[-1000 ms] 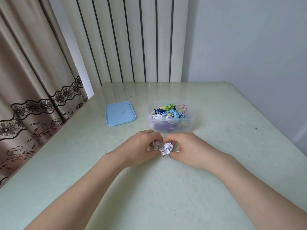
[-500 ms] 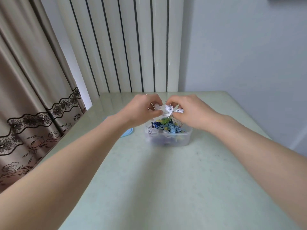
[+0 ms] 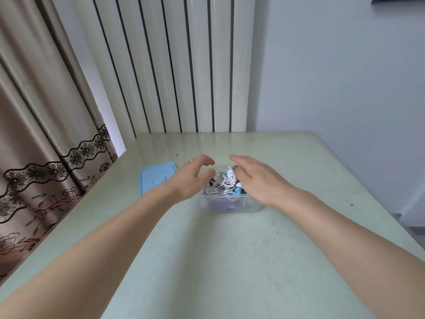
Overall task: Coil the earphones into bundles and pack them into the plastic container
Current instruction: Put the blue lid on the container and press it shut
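You're looking at soft, even daylight from the gap beside the curtain [image 3: 46,125], a pale sheen on the far tabletop [image 3: 207,143], faint shadows under both forearms, slight softness throughout, and wide-angle bending at the edges.

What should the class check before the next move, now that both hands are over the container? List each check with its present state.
1. White bundle lies inside the container: ok.
2. Left hand holds nothing, fingers loosely spread: ok.
3. Right hand holds nothing: ok.
4. Lid lies flat on the table, left of the container, within reach: ok.
5. No cable hangs over the container's rim: cannot tell, the hands hide both sides.
6. More earphones left to coil on the table: none in view.
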Tool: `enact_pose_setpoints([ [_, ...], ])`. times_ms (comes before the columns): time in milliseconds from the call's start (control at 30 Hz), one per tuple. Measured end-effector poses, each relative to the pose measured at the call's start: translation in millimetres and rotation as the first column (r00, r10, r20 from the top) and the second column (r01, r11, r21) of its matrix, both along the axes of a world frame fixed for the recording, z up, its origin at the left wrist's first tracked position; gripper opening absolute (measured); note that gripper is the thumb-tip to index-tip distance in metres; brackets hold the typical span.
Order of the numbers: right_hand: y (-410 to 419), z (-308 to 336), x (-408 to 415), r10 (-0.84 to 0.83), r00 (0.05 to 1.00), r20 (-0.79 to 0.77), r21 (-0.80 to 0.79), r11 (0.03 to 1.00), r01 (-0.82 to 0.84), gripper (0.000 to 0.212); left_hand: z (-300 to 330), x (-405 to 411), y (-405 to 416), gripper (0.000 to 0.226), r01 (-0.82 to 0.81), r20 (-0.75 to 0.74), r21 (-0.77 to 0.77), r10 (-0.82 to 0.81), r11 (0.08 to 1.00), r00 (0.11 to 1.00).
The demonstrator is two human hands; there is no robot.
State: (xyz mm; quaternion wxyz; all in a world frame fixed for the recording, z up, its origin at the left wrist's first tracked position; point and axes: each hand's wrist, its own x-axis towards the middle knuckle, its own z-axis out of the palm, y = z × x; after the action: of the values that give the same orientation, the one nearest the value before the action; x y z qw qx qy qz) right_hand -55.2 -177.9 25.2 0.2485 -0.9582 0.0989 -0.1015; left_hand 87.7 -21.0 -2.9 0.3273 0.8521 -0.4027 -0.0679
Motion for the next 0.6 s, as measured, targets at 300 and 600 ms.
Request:
enact_pose_setpoints([
  [300,8.5,-24.3,-5.2,-0.006,0.969,-0.245,-0.227,0.973,-0.051,0.059,-23.0,-3.6,8.5,0.025,-0.020,0.005,-0.018,0.020,1.000,1.000],
  [600,27.9,-32.7,10.5,0.006,0.994,-0.109,-0.385,0.921,-0.048,0.053,-36.2,34.0,54.3,0.083,-0.463,0.092,0.443,0.475,0.768,0.875],
])
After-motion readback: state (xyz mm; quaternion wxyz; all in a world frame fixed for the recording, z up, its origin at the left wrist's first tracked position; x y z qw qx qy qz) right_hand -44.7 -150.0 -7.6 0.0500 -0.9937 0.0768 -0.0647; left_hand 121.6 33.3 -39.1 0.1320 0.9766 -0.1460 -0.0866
